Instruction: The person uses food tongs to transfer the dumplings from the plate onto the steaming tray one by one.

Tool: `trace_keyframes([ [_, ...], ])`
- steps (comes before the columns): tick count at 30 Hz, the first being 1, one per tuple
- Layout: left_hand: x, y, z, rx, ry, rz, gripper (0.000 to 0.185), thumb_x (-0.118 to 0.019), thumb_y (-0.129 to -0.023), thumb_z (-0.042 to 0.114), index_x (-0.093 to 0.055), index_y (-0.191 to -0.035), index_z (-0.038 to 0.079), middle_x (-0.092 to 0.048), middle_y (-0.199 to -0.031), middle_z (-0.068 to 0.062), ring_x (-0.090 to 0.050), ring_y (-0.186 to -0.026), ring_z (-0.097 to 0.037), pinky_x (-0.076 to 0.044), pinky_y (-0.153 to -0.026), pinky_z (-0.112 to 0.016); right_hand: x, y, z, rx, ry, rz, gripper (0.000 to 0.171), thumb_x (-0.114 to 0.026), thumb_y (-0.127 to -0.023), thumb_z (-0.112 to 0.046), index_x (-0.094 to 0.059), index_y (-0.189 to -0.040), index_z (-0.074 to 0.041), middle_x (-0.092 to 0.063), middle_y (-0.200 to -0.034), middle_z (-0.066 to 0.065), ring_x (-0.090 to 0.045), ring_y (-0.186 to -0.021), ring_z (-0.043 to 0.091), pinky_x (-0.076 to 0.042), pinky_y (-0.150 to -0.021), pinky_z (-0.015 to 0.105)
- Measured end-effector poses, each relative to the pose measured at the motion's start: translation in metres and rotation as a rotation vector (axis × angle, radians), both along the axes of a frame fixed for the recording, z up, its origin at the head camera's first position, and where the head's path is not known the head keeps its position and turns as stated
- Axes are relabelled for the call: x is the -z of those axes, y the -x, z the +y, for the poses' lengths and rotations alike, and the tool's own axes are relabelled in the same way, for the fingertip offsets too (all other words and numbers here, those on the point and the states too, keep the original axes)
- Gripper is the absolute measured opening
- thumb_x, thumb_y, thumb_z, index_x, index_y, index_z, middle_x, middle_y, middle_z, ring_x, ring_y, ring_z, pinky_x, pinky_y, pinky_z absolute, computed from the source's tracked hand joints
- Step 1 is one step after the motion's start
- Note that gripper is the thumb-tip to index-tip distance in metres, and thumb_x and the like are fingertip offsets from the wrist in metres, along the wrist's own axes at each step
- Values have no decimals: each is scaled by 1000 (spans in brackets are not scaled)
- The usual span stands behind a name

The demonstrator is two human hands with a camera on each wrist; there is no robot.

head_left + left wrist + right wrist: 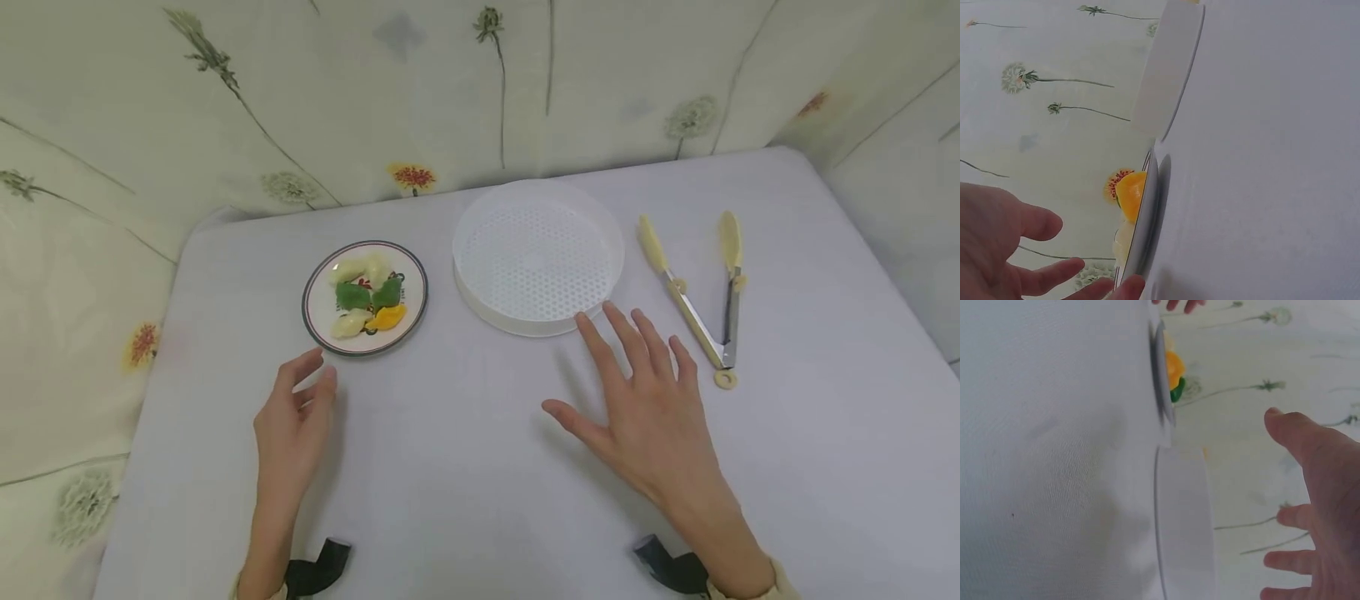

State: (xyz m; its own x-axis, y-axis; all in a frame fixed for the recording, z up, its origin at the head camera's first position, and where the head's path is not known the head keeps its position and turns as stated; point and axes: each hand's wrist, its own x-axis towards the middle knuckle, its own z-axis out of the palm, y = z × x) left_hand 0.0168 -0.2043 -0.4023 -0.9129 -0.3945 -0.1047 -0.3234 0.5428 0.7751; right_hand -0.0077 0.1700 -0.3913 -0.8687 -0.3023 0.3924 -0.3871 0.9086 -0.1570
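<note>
My left hand point(288, 429) hovers just in front of a rimmed plate point(321, 308), fingers loosely bent and holding nothing. On that plate lie several small dumpling-like pieces: pale ones point(351, 323), green ones point(352, 296) and a yellow one point(387, 317). In the left wrist view the yellow piece point(1133, 192) stands above the plate's edge. Spread fingers mark my right hand point(648, 408), which holds nothing; its fingertips reach toward the near rim of a round white tray point(536, 258) with a perforated bottom. Whether they touch it is unclear in the head view; the right wrist view shows them apart from the tray wall point(1185, 519).
To the right of the tray lie spread metal tongs point(697, 325) with cream-coloured tips and a ring at the hinge end. A white cloth covers the table point(450, 483). Behind it hangs a flower-patterned curtain point(337, 100).
</note>
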Motion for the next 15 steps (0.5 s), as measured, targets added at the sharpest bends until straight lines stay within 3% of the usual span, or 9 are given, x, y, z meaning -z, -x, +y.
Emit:
trace_keyframes([
  [3, 4, 4, -1, -23, -34, -27, 50, -52, -112, 49, -54, -154, 22, -62, -155, -5, -74, -124, -30, -54, -91, -2, 0, 1, 1, 6, 6, 19, 96, -30, -98, -89, -44, -165, -21, -49, -166, 17, -45, -152, 46, -42, -116, 76],
  [5, 6, 6, -3, -35, -68, -46, 52, -52, -112, 49, -51, -156, 23, -61, -155, -6, -75, -123, -28, -47, -86, 6, 1, 1, 2, 5, 11, 23, 96, -31, -98, -88, -45, -165, -21, -50, -165, 17, -46, -152, 46, -42, -116, 77],
  [12, 7, 19, -11, -78, -220, -122, 56, -52, -113, 49, -44, -161, 24, -61, -153, -8, -78, -112, -14, -57, -95, -2, 3, 3, 5, 16, 53, -17, 95, -32, -100, -86, -45, -164, -18, -52, -162, 19, -48, -149, 46, -43, -114, 74],
  [15, 7, 25, -14, -97, -281, -141, 56, -53, -113, 46, -43, -162, 21, -61, -151, -10, -77, -101, -4, -60, -92, -4, 3, 6, 11, 36, 144, -2, 85, -49, -103, -73, -52, -156, -8, -60, -153, 22, -56, -140, 45, -48, -106, 71],
])
